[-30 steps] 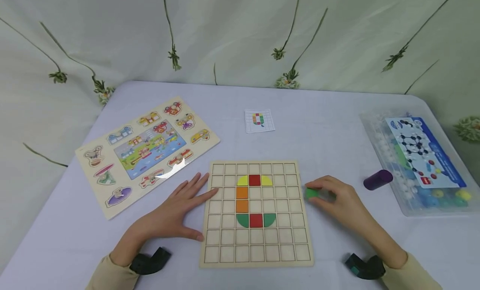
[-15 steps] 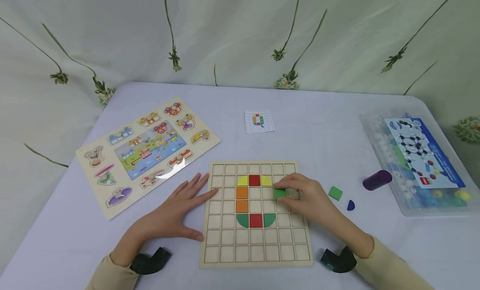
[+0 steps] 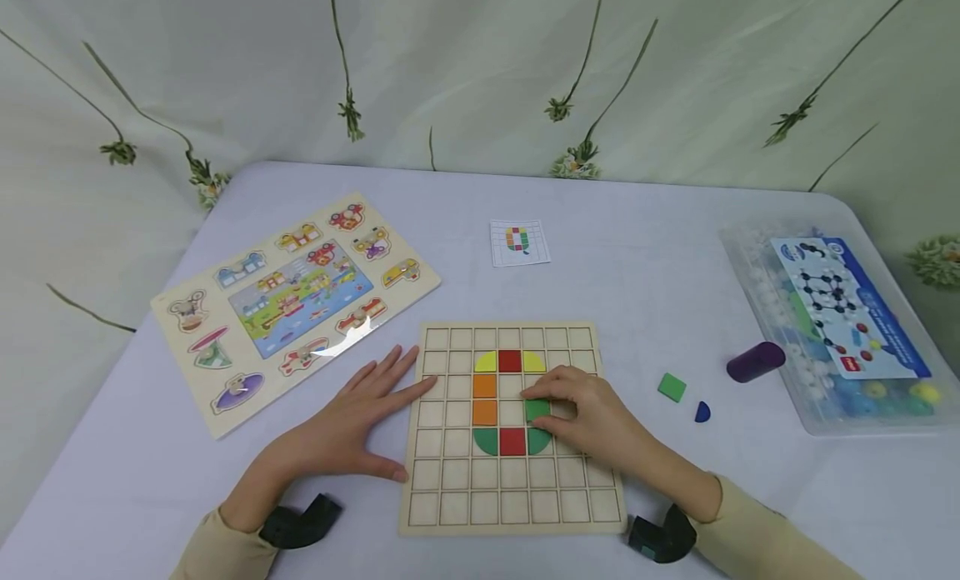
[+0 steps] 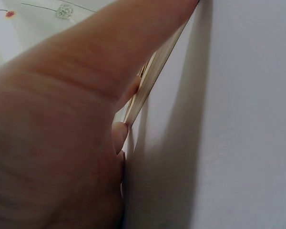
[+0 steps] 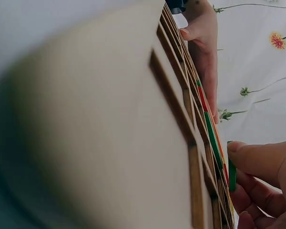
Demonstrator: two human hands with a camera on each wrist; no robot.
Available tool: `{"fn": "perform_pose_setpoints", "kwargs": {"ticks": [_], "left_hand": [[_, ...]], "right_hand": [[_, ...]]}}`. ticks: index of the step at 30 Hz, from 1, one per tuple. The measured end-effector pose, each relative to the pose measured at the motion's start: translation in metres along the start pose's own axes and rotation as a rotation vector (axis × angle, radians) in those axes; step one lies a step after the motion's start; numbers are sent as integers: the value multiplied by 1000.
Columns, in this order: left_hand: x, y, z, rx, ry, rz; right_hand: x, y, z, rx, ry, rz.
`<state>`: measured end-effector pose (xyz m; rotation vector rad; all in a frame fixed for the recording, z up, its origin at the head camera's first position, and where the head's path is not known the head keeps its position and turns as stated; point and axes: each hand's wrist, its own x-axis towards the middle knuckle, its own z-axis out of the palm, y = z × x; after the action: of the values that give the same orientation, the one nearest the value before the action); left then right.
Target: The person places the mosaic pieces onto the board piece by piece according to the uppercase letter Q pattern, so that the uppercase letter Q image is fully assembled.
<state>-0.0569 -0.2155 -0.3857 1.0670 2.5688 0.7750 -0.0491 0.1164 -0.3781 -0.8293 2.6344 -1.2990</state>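
Note:
A wooden grid board (image 3: 513, 497) lies in front of the person. Red, orange, yellow and green tiles sit in its cells, forming two rows and a left column. My right hand (image 3: 592, 413) pinches a green square tile (image 3: 537, 410) between thumb and fingers, over the cell just above the right green quarter-round tile (image 3: 538, 442). In the right wrist view that green tile (image 5: 232, 171) stands on edge at the fingertips, close over the board. My left hand (image 3: 348, 422) lies spread at the board's left edge, with fingertips and thumb touching it.
Right of the board lie a loose green square tile (image 3: 672, 387) and a blue half-round tile (image 3: 702, 412). Beyond them are a purple cylinder (image 3: 756, 362) and a clear plastic box (image 3: 817, 413). A pattern card (image 3: 520, 243) lies behind the board, a picture puzzle (image 3: 296, 309) at left.
My right hand has carried the green tile leftward from beside the board to over its cells, uncovering the loose green and blue tiles. My left hand has stayed in place.

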Motion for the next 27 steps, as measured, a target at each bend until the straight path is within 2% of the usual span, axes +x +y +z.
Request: {"fn": "perform_pose_setpoints", "kwargs": {"ticks": [9, 14, 18, 23, 27], "left_hand": [[0, 2, -1, -4, -9, -9], [0, 0, 1, -7, -3, -4], [0, -1, 2, -1, 5, 12], [0, 0, 1, 7, 2, 9], [1, 0, 0, 4, -19, -13]], "right_hand": [[-1, -1, 2, -8, 0, 8], [-2, -3, -1, 0, 11, 49], [-12, 2, -18, -5, 112, 84], [-38, 26, -53, -127, 302, 80], [-58, 41, -72, -234, 347, 129]]}}
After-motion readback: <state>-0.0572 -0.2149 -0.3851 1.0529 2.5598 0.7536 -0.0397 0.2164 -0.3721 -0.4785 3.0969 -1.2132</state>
